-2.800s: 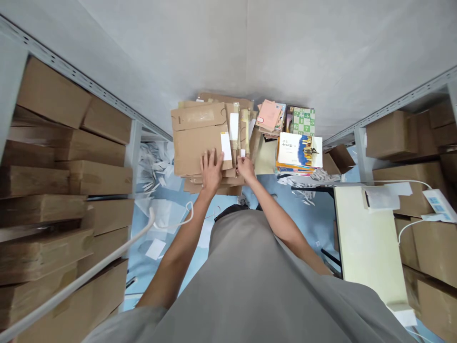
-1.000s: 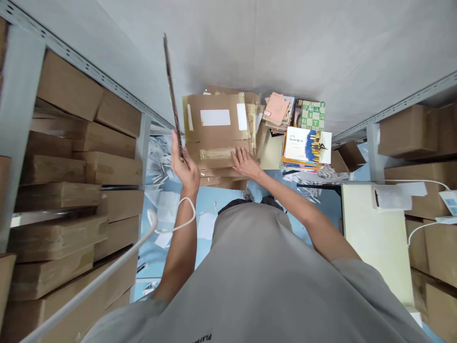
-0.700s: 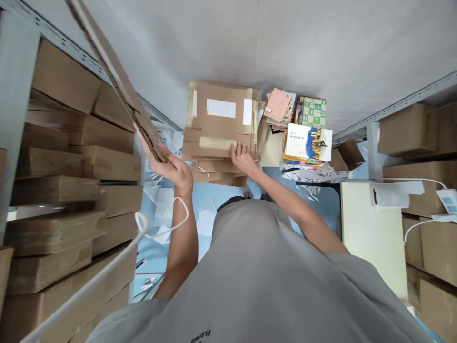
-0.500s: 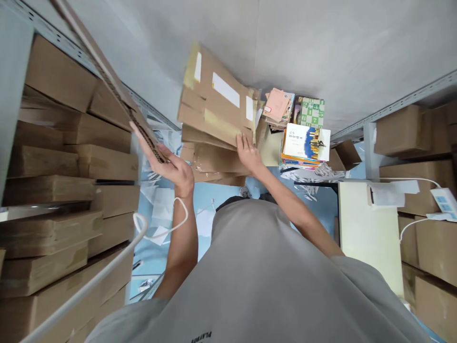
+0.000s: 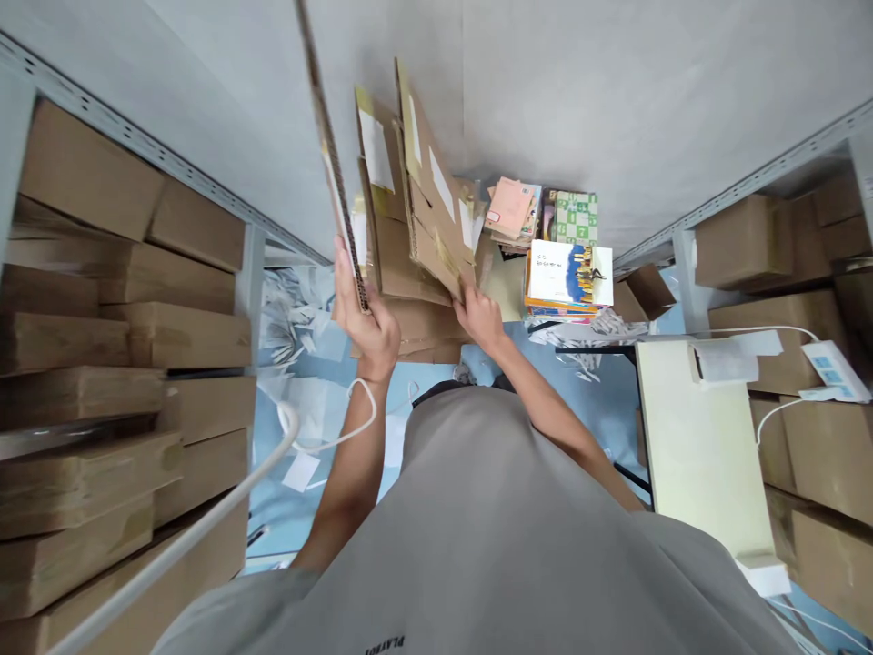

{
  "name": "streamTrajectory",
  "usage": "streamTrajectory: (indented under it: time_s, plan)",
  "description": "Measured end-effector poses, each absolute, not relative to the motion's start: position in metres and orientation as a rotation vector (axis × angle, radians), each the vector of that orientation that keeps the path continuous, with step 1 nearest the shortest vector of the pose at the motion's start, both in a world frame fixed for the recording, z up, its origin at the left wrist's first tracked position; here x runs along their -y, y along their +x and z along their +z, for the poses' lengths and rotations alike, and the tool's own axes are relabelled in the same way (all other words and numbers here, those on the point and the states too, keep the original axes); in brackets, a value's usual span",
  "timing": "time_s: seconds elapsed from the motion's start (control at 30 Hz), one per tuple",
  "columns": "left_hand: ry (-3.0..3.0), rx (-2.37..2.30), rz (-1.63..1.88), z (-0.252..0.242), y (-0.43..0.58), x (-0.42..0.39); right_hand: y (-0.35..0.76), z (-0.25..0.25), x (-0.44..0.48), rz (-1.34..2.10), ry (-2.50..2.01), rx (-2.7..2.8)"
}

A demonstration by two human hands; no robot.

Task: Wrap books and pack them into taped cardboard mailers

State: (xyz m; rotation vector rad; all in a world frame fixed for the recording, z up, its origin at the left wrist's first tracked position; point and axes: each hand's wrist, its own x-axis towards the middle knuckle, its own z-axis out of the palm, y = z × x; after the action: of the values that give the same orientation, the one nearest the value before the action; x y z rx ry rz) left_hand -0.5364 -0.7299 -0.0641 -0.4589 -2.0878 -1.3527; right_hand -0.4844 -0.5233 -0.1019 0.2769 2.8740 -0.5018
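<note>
My left hand grips the lower edge of a flattened cardboard sheet, held upright and seen edge-on against the grey wall. My right hand holds the lower corner of two more flattened cardboard boxes with white labels, tilted up steeply off the pile. The rest of the pile of flattened cardboard lies on the blue floor below both hands.
Metal shelves with stacked brown boxes stand on the left and more boxes on the right. A stack of books sits right of the pile. A pale table is at the right. Paper scraps litter the floor.
My left hand lifted a cardboard sheet off the pile, swung it left, then brought it back upright. My right hand raised further sheets from flat to steeply tilted.
</note>
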Motion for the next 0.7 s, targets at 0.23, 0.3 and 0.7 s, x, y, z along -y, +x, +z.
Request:
streamTrajectory:
  time_s: [0.23, 0.3, 0.7]
  plan:
    - [-0.514, 2.169, -1.277, -0.083, -0.521, 0.729, -0.487, -0.121, 0.539, -0.608, 0.314, -2.862]
    - [-0.512, 2.319, -1.279, -0.101, -0.52, 0.727, -0.487, -0.127, 0.54, -0.697, 0.435, -2.864]
    - [-0.937, 3.073, -1.16, -0.176, -0.511, 0.703, -0.441, -0.091, 0.468, -1.617, 0.798, -3.065]
